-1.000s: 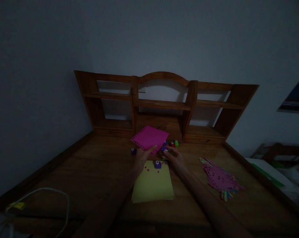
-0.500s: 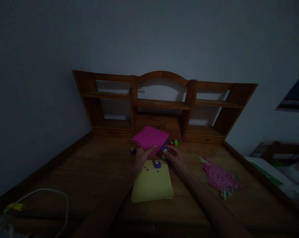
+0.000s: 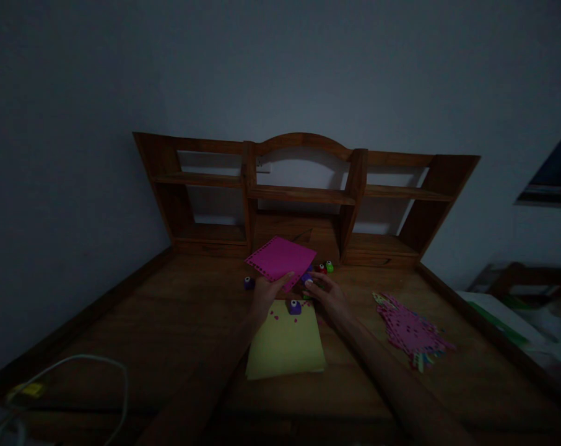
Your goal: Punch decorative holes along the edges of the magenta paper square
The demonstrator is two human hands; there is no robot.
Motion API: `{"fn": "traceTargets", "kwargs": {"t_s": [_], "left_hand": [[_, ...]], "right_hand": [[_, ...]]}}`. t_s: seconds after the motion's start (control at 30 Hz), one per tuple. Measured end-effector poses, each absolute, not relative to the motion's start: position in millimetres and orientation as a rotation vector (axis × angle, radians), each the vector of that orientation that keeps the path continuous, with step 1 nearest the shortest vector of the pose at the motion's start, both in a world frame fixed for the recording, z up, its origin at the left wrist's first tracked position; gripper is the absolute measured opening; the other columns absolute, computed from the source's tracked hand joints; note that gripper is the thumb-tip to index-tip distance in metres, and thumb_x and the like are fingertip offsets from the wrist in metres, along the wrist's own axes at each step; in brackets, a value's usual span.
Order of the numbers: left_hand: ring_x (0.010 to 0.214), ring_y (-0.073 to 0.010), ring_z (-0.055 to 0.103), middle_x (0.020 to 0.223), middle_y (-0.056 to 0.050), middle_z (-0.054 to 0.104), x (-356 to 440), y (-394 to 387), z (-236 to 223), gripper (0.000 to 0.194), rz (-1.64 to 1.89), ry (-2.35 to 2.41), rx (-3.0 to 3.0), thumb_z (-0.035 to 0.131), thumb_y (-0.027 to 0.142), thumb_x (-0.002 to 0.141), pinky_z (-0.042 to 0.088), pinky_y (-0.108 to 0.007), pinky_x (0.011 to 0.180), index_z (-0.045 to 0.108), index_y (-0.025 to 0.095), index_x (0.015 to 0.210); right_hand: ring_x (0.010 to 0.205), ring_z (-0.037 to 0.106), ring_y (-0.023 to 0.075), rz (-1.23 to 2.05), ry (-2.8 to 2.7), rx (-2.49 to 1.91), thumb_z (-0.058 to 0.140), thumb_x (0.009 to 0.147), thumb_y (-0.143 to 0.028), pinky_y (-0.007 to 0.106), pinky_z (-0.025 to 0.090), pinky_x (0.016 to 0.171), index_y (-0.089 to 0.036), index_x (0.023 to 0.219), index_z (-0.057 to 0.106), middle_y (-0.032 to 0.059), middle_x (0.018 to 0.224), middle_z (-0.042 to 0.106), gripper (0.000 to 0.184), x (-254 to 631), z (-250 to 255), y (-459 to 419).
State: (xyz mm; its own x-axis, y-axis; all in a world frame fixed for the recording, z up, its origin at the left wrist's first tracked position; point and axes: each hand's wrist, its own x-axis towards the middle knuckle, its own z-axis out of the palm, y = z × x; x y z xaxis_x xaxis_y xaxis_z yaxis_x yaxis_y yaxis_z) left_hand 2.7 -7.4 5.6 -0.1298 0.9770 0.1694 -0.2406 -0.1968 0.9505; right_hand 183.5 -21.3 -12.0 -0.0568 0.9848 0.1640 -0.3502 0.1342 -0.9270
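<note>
My left hand [image 3: 267, 293] pinches the near edge of a pink sheet of paper [image 3: 283, 257], which is raised above the desk and has a row of punched holes along its left side. My right hand [image 3: 327, 293] is closed around a purple craft punch [image 3: 307, 279] at the sheet's right edge. Below them, a second purple punch [image 3: 294, 307] stands on a stack of yellow paper [image 3: 285, 347], with small pink cut-outs scattered near it. A dark purple punch [image 3: 249, 283] sits left of my left hand.
Red [image 3: 322, 268] and green [image 3: 329, 266] punches stand behind my right hand. At the right lies a pile of punched pink and coloured paper [image 3: 413, 331]. A wooden shelf unit [image 3: 303, 196] lines the desk's back. A pale cord [image 3: 124, 378] loops at the lower left.
Both hands, the pink sheet and the punch keep nearly the same positions. The whole view has shifted very slightly.
</note>
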Motion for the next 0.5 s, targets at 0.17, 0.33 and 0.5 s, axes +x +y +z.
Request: {"fn": "traceTargets", "kwargs": {"t_s": [0.17,0.33,0.5], "left_hand": [[0.097,-0.0276,0.068,0.105,-0.01,0.075,2.3,-8.3,5.0,0.048,1.51,0.99,1.086,0.089,0.034,0.054,0.051,-0.037,0.088,0.074,0.014,0.096],[0.093,-0.0265,0.069,0.1,-0.009,0.076,2.3,-5.9,2.4,0.048,1.476,1.021,1.088,0.088,0.036,0.056,0.051,-0.035,0.084,0.075,0.014,0.096],[0.088,-0.0262,0.069,0.093,-0.009,0.076,2.4,-4.6,1.9,0.044,1.467,1.006,1.078,0.089,0.033,0.053,0.051,-0.035,0.082,0.075,0.014,0.09]], "right_hand": [[0.092,0.07,0.0212,1.306,-1.068,-0.792,0.085,0.067,-0.035,0.036,0.058,0.085,-0.024,0.102,0.07,0.0042,0.105,0.072,0.04,183.9,-13.5,-20.5],[0.089,0.07,0.0201,1.302,-1.071,-0.798,0.085,0.068,-0.035,0.035,0.058,0.084,-0.024,0.101,0.07,0.0042,0.104,0.072,0.038,184.1,-12.8,-20.9],[0.091,0.07,0.0204,1.31,-1.071,-0.8,0.084,0.068,-0.036,0.035,0.057,0.083,-0.024,0.103,0.07,0.0048,0.108,0.071,0.04,184.1,-12.5,-21.5]]}}
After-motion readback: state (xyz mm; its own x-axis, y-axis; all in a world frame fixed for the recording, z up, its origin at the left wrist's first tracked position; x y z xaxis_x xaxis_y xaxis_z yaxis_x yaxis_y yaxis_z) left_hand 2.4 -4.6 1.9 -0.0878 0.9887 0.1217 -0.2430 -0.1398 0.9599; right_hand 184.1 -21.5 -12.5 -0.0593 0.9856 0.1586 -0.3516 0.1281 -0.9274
